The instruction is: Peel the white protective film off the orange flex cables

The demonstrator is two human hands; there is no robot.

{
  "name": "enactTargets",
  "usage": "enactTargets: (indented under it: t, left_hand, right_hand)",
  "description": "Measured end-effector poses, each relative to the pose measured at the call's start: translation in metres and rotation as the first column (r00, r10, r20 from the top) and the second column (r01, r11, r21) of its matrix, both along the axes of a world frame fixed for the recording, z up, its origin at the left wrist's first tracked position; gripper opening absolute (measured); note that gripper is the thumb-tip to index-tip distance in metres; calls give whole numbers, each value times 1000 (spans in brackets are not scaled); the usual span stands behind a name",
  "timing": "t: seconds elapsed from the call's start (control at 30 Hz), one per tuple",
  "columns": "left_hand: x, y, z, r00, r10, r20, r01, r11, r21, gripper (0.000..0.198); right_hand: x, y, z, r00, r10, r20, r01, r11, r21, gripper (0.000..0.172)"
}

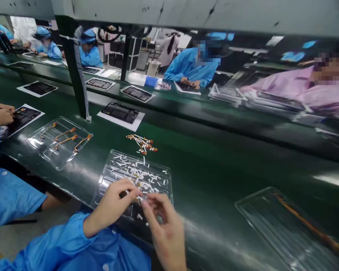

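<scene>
The person's left hand [115, 201] and right hand [162, 222] meet low over a clear plastic tray [107, 177] on the green bench [214, 180]. The tips of both hands pinch together on one tiny white strip [140, 197], right above the near part of the tray. The left grip is narrow, thumb and first finger closed on the strip. The right grip is narrow too, fingers curled in and touching the same little piece. The strip is too small to see well.

The tray is full of small white bits [138, 175], all mixed up. Just past the tray, a little pile of orange and white cable pieces [142, 143] lies on the bench. Further back, a dark flat board [120, 112] sits on a white sheet.

To the left is another clear tray [39, 145] with a few orange cables in it. A co-worker's hands [0, 114] rest beside a dark board at the far left edge. To the right, near the corner, lies one more clear tray [260, 210] with a long orange strip in it. Across the bench, more people in blue coats sit with dark boards in front of them.
</scene>
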State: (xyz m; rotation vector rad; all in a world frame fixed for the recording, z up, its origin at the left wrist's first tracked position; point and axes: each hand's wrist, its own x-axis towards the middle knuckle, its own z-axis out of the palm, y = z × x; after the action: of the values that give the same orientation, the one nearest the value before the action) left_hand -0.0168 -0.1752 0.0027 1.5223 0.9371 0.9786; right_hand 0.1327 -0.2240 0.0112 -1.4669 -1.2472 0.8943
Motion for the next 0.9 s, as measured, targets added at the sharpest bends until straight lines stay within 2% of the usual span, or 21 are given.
enactTargets:
  t: [0.07, 0.17, 0.2, 0.27, 0.33, 0.43, 0.57, 0.63, 0.8, 0.9]
  left_hand:
    - [4, -5, 0, 996, -54, -65, 56, 998, 32, 25]
    - [10, -9, 1, 981, -106, -162, 118, 991, 60, 23]
    - [12, -9, 2, 979, -103, -173, 114, 992, 56, 19]
    - [13, -8, 3, 988, -67, -142, 73, 997, 36, 12]
    - [13, -5, 4, 997, -26, -76, 30, 998, 47, 20]
    - [14, -2, 5, 1000, -6, -1, 6, 987, 158, 13]
    - [17, 1, 7, 1000, 12, -14, -8, 958, 288, 9]
    - [18, 3, 6, 999, 11, -37, 0, 957, 289, 12]
    - [17, 5, 0, 999, -29, -25, 33, 980, 195, 14]
    - [17, 7, -2, 1000, -22, -4, 22, 971, 239, 12]
  right_hand:
    - [9, 0, 2, 1000, -10, 22, 8, 997, 80, 27]
    - [22, 1, 7, 995, 63, 82, -74, 986, 149, 11]
    - [27, 1, 9, 993, 64, 99, -79, 984, 159, 10]
    - [34, 0, 11, 992, 53, 113, -70, 986, 152, 9]
    - [39, -2, 13, 991, 79, 109, -93, 988, 127, 10]
    - [41, -4, 15, 987, 132, 87, -141, 985, 104, 13]
    - [39, -6, 14, 979, 153, 136, -167, 981, 99, 18]
    - [37, -7, 11, 977, 141, 162, -160, 981, 110, 19]
    - [37, -5, 3, 988, 71, 137, -91, 986, 143, 20]
    - [38, -4, 3, 989, 74, 131, -91, 988, 127, 20]
